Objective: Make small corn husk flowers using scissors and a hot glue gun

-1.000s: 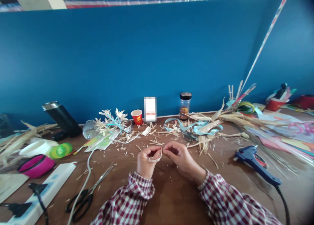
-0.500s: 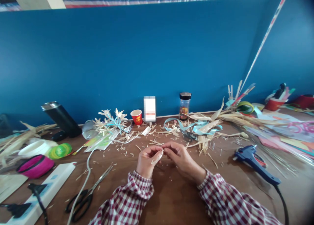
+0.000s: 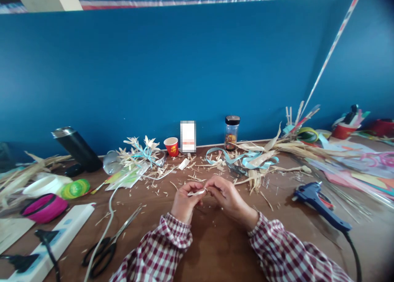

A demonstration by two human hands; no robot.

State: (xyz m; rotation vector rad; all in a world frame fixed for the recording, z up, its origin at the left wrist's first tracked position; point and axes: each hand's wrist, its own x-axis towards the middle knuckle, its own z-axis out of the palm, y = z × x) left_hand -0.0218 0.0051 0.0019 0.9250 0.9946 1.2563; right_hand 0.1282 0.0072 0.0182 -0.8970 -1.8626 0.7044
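Note:
A small pale strip of corn husk runs between my two hands above the middle of the table. My left hand pinches it between thumb and fingers, its loose end lying over the thumb. With thumb and forefinger, my right hand grips the strip's other end; the fingertips hide part of it. Both hands are close together. Husk scraps lie just beyond them. Left of my left sleeve are black-handled scissors, their blades pointing away from me.
On the right lies a blue glue gun with its cord. A white power strip with black plugs sits at left. Husk flowers, a red paper cup, a glass jar and blue ribbon stand or lie along the blue partition.
The husk strip has turned from hanging down by the left thumb to lying nearly level across it. My fingers have shifted slightly; both hands stay in almost the same place.

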